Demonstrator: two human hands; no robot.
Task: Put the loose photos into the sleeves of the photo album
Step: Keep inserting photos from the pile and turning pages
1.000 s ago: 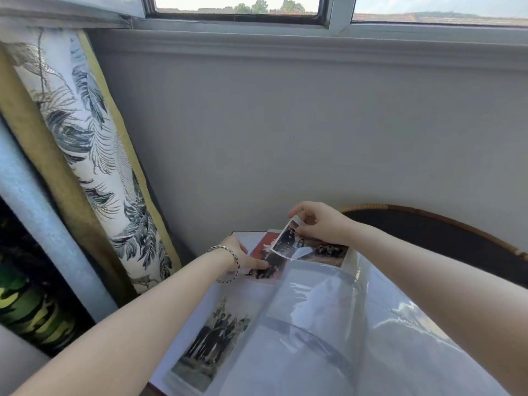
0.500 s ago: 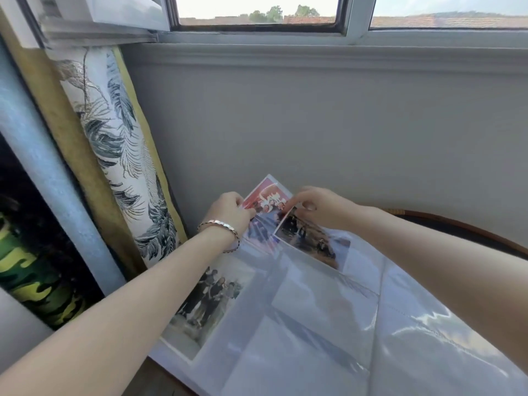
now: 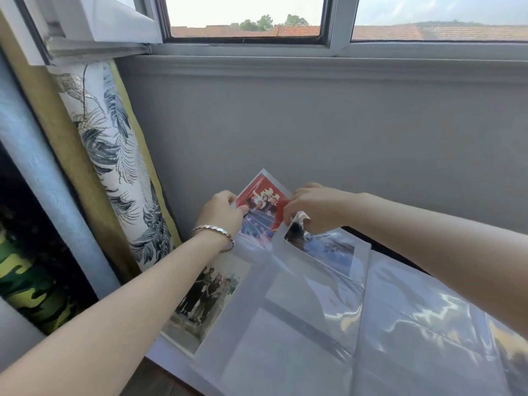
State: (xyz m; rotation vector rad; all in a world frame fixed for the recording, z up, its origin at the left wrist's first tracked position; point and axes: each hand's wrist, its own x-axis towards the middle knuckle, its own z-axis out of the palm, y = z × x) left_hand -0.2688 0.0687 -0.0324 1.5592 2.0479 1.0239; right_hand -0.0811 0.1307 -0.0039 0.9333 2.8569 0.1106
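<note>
Seen from the head camera. Left hand (image 3: 221, 212) curled on the left edge of the red photo (image 3: 264, 201), thumb on the front, fingers hidden behind. Red photo tipped up between the two hands, its low end down by the left wrist. Hard to tell if the pale rim round it is its own border or a sleeve already over it.

Right hand (image 3: 317, 207) just to the right of the red photo, fingers bent down and pinching the top corner of the dark photo (image 3: 323, 248). Dark photo right under that hand, mostly inside a clear sleeve (image 3: 360, 264), only the pinched corner poking out.

Below the left wrist, past the bracelet (image 3: 213, 230), a photo of people in black (image 3: 205, 292), lying flat in its own sleeve. Closer in than both hands, more shiny sleeves of the photo album (image 3: 285, 352).

Step in hand, by the look of it: pushing the dark photo the last bit into its sleeve, with the red photo held steady.

Next move, most likely: slide that corner all the way in. Go slow and straight, since floppy plastic can catch and bend a corner.
</note>
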